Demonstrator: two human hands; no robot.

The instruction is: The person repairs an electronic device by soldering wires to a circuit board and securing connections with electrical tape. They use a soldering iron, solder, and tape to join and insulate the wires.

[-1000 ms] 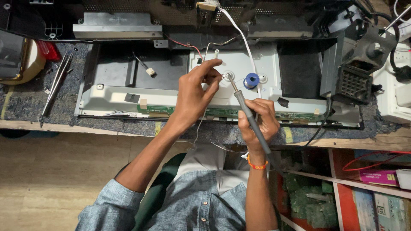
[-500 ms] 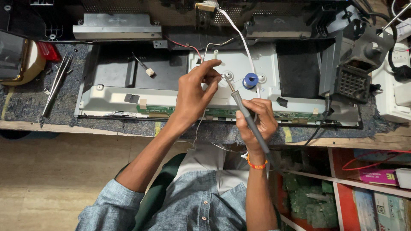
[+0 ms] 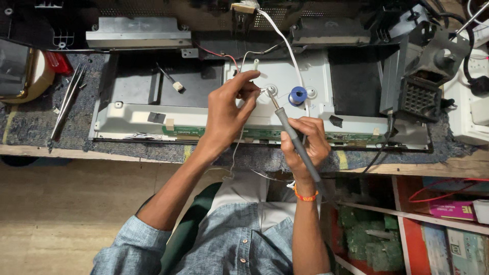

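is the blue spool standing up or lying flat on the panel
Lying flat: the blue spool shows its round face and centre hole to the camera, resting on the white panel.

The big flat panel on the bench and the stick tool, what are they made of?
The panel looks like painted sheet metal: pale, matte, with pressed edges. The soldering iron in the right hand seems to have a grey plastic handle and a thin shiny metal tip.

Your right hand (image 3: 304, 144) grips soldering iron (image 3: 294, 136), tip at white metal panel (image 3: 285, 81) | your left hand (image 3: 227, 113) pinches thin wire (image 3: 261, 90) at the tip | blue spool (image 3: 298, 95) just beside | tweezers (image 3: 66, 104) far left on mat (image 3: 30, 122).
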